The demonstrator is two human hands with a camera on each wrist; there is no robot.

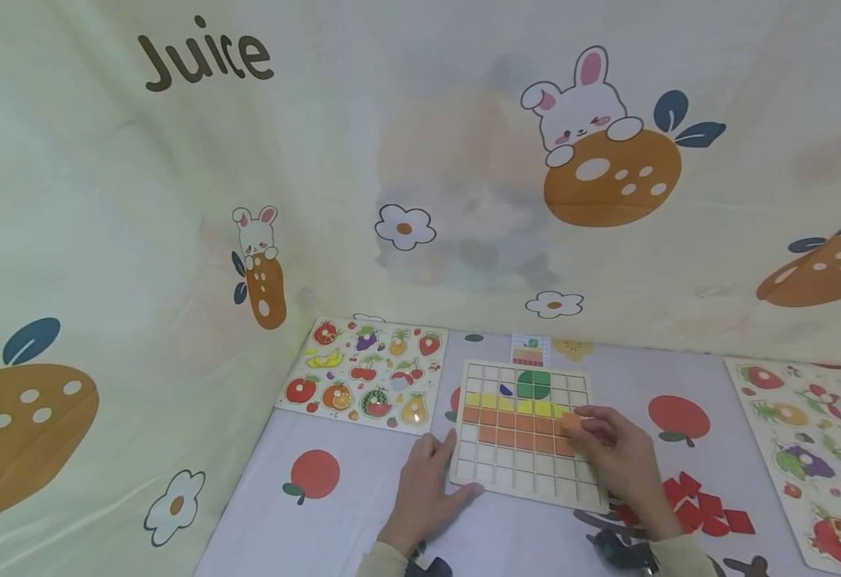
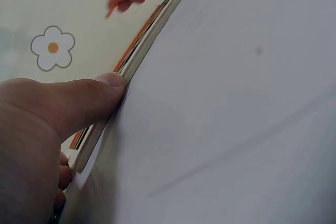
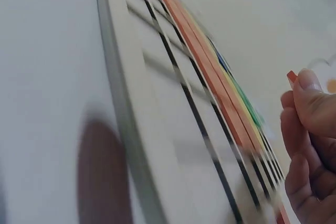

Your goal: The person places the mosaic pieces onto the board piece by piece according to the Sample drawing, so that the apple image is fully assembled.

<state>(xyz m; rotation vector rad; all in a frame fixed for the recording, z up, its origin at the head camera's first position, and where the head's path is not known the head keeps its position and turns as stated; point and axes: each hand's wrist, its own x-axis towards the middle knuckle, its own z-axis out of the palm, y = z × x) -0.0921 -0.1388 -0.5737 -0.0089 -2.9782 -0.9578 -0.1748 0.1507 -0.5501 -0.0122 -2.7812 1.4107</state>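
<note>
A wooden grid board (image 1: 514, 473) lies on the table, with green, blue, yellow and orange pieces set in its upper cells. Two orange rows (image 1: 507, 429) run below the yellow row (image 1: 492, 401). My left hand (image 1: 427, 489) holds the board's near left corner, its thumb (image 2: 89, 98) against the edge in the left wrist view. Over the right side of the board, my right hand (image 1: 618, 453) pinches an orange tile (image 1: 572, 421) between thumb and fingers. The right wrist view shows this tile (image 3: 292, 78) edge-on, above the board surface.
Loose red pieces (image 1: 709, 505) lie right of the board, partly behind my right wrist. A small picture card (image 1: 531, 349) sits behind the board. Fruit puzzle boards lie at the left (image 1: 362, 377) and right (image 1: 810, 457). A printed curtain (image 1: 463, 160) rises behind the table.
</note>
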